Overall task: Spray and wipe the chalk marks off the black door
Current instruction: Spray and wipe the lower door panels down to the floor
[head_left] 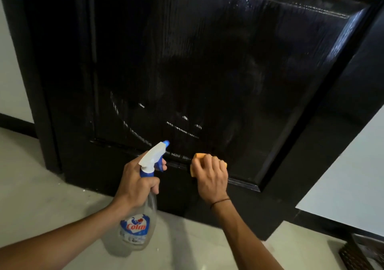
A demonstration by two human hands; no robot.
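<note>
The left hand (137, 178) is wrapped round the neck of the spray bottle (136, 226), one finger hooked over the blue trigger and the nozzle aimed at the door (228, 61) just ahead of it. The bottle is clear plastic and looks close to empty, so I'd judge it light and easy to swing about; the neck under the white head is the right place to hold it, since the round body below would be slippery if wet.

The right hand (209, 174) is curled over an orange sponge (199, 156), fingers bent across its top and pressing it flat to the door at the lower edge of the sunken panel. The sponge looks soft and squashy, likely to fold into that moulded groove under a bit of pressure.

The chalk marks (182, 130) sit just above and between the two hands: a long white curve up and to the left of the nozzle, short strokes right above the sponge, and a few flecks along the groove beside it. The glossy surface further up shines wet. That paint should wipe smoothly, though I'd guess the ridged grain holds chalk.
</note>
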